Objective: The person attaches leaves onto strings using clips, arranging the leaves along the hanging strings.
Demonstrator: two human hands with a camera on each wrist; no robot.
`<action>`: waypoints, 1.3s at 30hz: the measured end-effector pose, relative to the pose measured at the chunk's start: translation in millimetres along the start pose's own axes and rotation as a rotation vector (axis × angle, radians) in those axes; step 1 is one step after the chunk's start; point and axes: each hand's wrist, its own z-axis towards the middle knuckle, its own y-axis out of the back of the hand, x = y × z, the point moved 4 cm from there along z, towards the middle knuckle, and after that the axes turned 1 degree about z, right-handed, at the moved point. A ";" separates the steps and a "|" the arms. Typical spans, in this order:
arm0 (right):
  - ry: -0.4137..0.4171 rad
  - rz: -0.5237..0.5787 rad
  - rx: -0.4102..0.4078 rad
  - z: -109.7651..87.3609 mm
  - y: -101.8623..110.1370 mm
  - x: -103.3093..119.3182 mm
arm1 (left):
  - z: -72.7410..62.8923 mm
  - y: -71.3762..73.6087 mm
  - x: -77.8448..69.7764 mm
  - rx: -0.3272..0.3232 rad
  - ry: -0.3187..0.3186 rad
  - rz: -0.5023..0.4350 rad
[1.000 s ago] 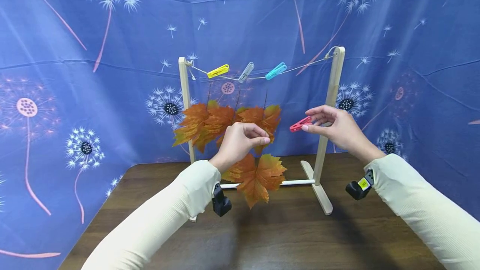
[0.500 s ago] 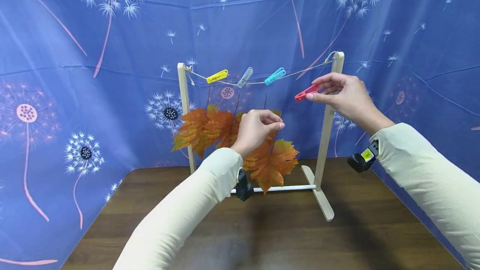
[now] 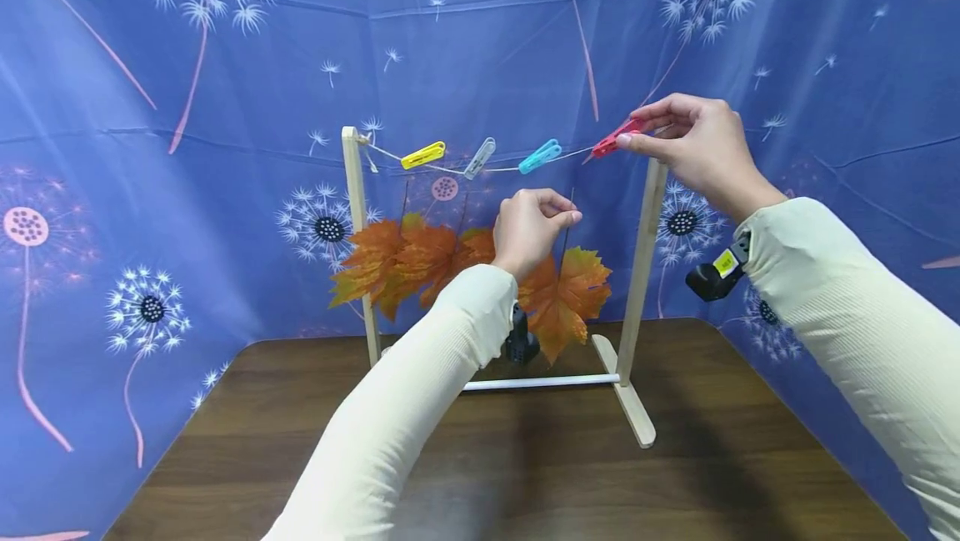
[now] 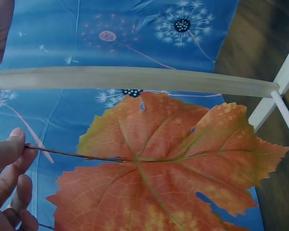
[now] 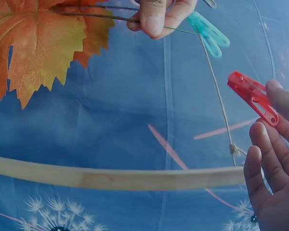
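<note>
My left hand (image 3: 531, 228) pinches the thin stem of an orange artificial maple leaf (image 3: 566, 299), which hangs down below the fingers. In the left wrist view the stem (image 4: 77, 155) runs from thumb and fingertips to the leaf. Thumb and fingers of my right hand (image 3: 705, 145) pinch a red clothespin (image 3: 615, 139) near the right part of the string (image 3: 506, 168). In the right wrist view the red clothespin (image 5: 253, 96) looks apart from the string (image 5: 216, 86). Teal (image 3: 540, 156), pale grey (image 3: 480, 157) and yellow (image 3: 423, 155) clothespins sit on the string, with more leaves (image 3: 427, 262) below.
The string spans a wooden frame with a left post (image 3: 355, 191) and a right post (image 3: 643, 274). A white rod (image 3: 540, 383) joins the posts low down, above the brown table (image 3: 600, 483). Behind stands a blue dandelion-print cloth (image 3: 247, 149).
My left hand has risen and moved right with the maple leaf. My right hand has lifted the red clothespin from below the string up to the string's height.
</note>
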 end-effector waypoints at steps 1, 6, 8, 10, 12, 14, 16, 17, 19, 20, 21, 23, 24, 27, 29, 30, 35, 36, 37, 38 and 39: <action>-0.001 0.009 -0.005 2.1 1.5 0.5 | 2.2 -0.7 -0.7 -0.011 0.000 0.003; 0.006 0.026 -0.013 11.5 3.2 2.6 | 12.1 -3.8 -4.5 -0.062 0.003 0.045; 0.018 0.015 -0.011 14.7 2.2 3.8 | 16.3 -5.0 -6.7 -0.080 0.013 0.076; 0.032 0.000 -0.013 17.6 1.0 5.2 | 20.4 -6.4 -8.9 -0.095 0.027 0.108; 0.040 -0.011 -0.010 20.2 -0.5 6.2 | 24.0 -8.2 -10.8 -0.108 0.049 0.139; 0.038 -0.012 -0.005 22.2 -1.5 6.7 | 26.7 -10.4 -12.3 -0.118 0.073 0.158; 0.023 -0.011 0.006 24.0 -2.4 6.8 | 28.9 -12.9 -13.5 -0.125 0.094 0.167; 0.017 -0.014 0.012 25.1 -2.7 6.8 | 29.9 -14.1 -14.2 -0.132 0.103 0.168; 0.008 -0.023 0.022 27.3 -2.8 7.2 | 31.9 -16.3 -15.7 -0.145 0.112 0.160; 0.004 -0.036 0.026 28.4 -2.8 7.8 | 33.1 -17.3 -16.8 -0.152 0.116 0.155; 0.003 -0.051 0.029 29.5 -2.8 8.3 | 34.2 -18.2 -17.9 -0.159 0.116 0.150; 0.005 -0.077 0.035 32.0 -2.8 9.5 | 36.0 -19.5 -20.4 -0.170 0.115 0.140; 0.004 -0.087 0.038 33.1 -2.7 10.0 | 36.9 -20.2 -21.5 -0.174 0.114 0.134; -0.007 -0.097 0.049 35.8 -2.6 10.1 | 38.6 -21.2 -24.4 -0.184 0.119 0.125; -0.016 -0.091 0.058 36.8 -2.3 9.0 | 39.6 -22.0 -25.5 -0.188 0.124 0.125; -0.022 -0.089 0.062 37.2 -2.0 8.1 | 40.1 -22.5 -25.9 -0.189 0.125 0.128; -0.025 -0.075 0.071 37.2 -1.8 2.6 | 42.0 -26.4 -27.1 -0.184 0.124 0.136; -0.024 -0.072 0.069 37.2 -1.9 1.5 | 42.3 -27.3 -27.3 -0.181 0.125 0.136; -0.022 -0.070 0.067 37.2 -2.1 0.5 | 42.7 -28.1 -27.3 -0.179 0.124 0.135; -0.022 -0.068 0.066 37.1 -2.4 -0.5 | 43.0 -28.7 -27.6 -0.179 0.124 0.135; -0.023 -0.068 0.063 37.1 -2.6 -1.4 | 43.5 -29.3 -27.6 -0.178 0.123 0.134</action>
